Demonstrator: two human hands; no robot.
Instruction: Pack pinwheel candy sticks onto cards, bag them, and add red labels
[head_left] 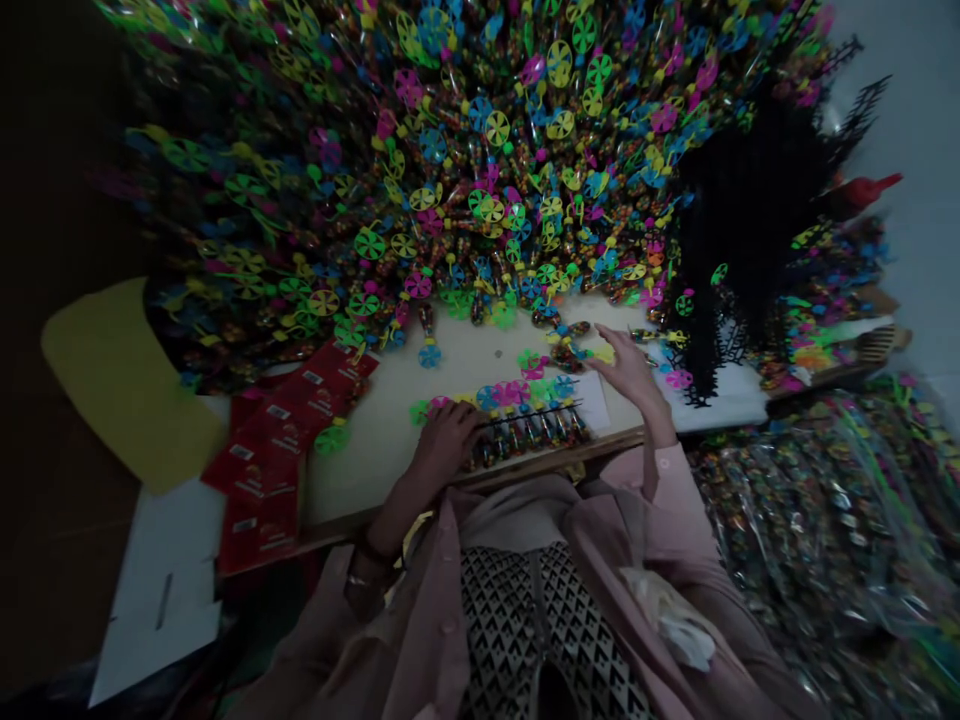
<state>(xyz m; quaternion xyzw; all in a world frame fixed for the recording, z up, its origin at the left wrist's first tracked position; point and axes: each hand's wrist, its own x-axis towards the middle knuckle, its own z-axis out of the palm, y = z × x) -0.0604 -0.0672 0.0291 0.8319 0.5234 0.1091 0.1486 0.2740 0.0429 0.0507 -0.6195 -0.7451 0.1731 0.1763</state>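
Note:
A row of small pinwheel candy tubes (525,425) lies along the near edge of the pale worktable (390,420). My left hand (446,440) rests curled on the left end of that row, fingers closed over the tubes there. My right hand (630,368) hovers open, fingers spread, just right of a few loose pinwheel toys (566,345) lying on the table. A white card (592,400) lies under the right end of the row.
A huge heap of colourful pinwheel toys (465,170) fills the back of the table. Red printed cards (289,440) are stacked at the left beside a yellow sheet (112,380). Black plastic racks (739,240) stand at right; bagged toys (825,500) lie below.

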